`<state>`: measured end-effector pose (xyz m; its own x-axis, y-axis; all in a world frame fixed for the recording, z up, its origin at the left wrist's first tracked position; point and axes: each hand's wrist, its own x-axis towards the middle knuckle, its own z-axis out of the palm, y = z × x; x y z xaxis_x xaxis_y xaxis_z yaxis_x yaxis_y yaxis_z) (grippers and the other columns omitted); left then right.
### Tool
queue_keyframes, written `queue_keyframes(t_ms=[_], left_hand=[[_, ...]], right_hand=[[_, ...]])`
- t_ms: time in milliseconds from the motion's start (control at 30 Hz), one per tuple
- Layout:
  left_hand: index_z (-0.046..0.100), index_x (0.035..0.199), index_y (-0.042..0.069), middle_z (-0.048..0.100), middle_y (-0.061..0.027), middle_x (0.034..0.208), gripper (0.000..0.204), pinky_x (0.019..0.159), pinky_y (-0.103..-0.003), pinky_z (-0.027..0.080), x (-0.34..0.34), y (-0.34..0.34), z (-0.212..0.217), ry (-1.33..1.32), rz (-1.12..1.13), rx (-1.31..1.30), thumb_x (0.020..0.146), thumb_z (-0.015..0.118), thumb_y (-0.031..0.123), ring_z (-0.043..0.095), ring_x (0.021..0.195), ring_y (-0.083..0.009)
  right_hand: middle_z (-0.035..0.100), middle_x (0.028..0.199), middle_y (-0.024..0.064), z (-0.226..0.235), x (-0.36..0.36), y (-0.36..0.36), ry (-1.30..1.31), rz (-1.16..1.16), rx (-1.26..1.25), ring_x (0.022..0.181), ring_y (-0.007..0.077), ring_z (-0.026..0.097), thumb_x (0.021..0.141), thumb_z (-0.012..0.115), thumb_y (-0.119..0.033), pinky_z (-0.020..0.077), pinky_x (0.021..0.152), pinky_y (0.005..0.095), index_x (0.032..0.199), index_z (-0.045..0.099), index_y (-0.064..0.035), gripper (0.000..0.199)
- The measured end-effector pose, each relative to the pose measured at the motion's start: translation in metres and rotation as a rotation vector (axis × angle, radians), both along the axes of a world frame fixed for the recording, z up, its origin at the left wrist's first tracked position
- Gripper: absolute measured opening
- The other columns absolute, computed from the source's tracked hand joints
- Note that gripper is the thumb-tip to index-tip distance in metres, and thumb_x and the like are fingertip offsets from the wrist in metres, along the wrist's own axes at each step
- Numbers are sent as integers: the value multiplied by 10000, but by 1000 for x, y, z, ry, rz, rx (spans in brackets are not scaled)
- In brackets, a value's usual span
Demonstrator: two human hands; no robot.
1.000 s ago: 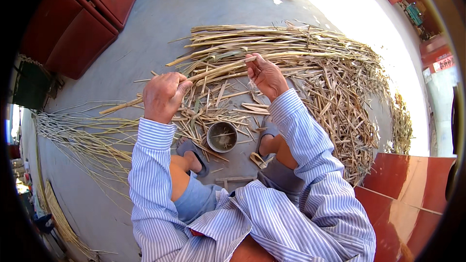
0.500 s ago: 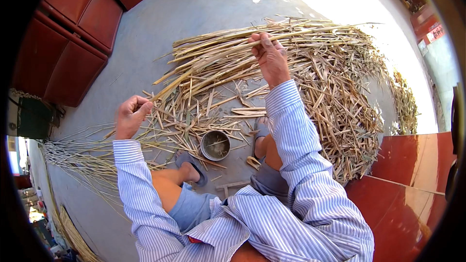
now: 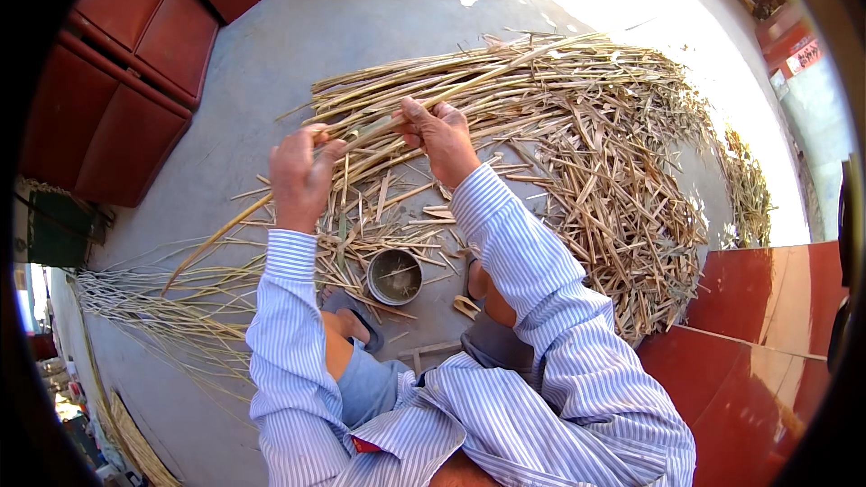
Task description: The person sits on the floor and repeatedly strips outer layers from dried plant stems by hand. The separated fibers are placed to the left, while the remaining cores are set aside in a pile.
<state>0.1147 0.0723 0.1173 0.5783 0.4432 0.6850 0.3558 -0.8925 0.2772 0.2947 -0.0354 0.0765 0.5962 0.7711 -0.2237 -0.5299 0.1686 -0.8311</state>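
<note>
One long, pale-yellow stalk (image 3: 368, 133), pinched in my left grip (image 3: 300, 171) and my right grip (image 3: 442, 137), above the grey floor (image 3: 262, 63). Long axis aslant: near end beyond my left, toward the floor's left edge; far end past my right, over the stalk bundle (image 3: 505, 81).

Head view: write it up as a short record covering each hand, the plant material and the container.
Left hand: closed on a long pale stalk
Right hand: pinching the same stalk, farther right
Beyond hands: long stalks in a heap
Right: dry scraps, densely scattered
Left: thin rods, fanned out
Container: round bowl on grey floor; contents unclear
</note>
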Motion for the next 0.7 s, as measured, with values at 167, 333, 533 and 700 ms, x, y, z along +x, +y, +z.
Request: queue_keyframes(t_ms=[167, 333, 533, 700], left_hand=[[684, 868, 59, 649, -101, 688, 190, 631, -335, 447, -4, -4, 3, 271, -65, -215, 843, 721, 244, 625, 622, -193], [670, 844, 9, 633, -60, 670, 163, 553, -268, 430, -74, 46, 3, 295, -28, -681, 853, 711, 167, 541, 577, -103], [681, 792, 7, 660, -128, 717, 226, 567, -342, 462, -21, -1, 3, 130, -142, -568, 828, 731, 225, 622, 616, -243], [634, 758, 39, 640, -127, 708, 227, 575, -406, 450, -9, -7, -3, 111, -74, -291, 830, 722, 235, 613, 645, -304]], right_hand=[[701, 914, 66, 3, -7, 6, 76, 37, 41, 782, 124, 653, 940, 647, -227, 539, 683, 230, 999, 599, -48, 194], [706, 933, 80, -6, 76, -30, 17, -99, 123, 776, 111, 665, 972, 596, -203, 560, 647, 197, 983, 602, -36, 168], [708, 921, 80, 8, 6, -3, -105, 59, 41, 767, 125, 678, 943, 648, -289, 552, 680, 219, 996, 613, -38, 259], [679, 800, 43, -3, 4, 3, -173, 21, -91, 640, 111, 645, 931, 662, -334, 535, 629, 227, 913, 622, -52, 285]])
